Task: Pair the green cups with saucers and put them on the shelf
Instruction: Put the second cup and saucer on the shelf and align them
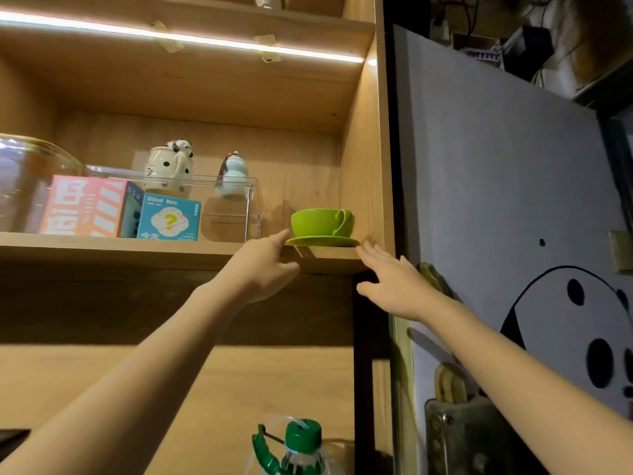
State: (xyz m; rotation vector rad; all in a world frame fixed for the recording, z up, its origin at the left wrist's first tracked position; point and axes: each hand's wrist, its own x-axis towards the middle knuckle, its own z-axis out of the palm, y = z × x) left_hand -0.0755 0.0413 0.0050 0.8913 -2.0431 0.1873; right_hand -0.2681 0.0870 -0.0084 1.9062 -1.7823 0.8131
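A green cup [320,222] stands upright on a green saucer [322,241] at the right end of the wooden shelf [137,250], its handle turned to the right. My left hand [265,269] reaches up to the saucer's left rim with its fingertips at or just off the edge. My right hand [394,281] is spread open just below and right of the saucer's right rim, by the shelf's side wall. Neither hand holds anything.
Left of the cup a clear acrylic riser [239,204] carries a spotted ceramic jar [169,169] and a pale blue gourd bottle [234,178]. A teal blind box [169,217], a pink box [85,205] and a glass jar [24,180] stand further left. A green-capped bottle [301,447] is below.
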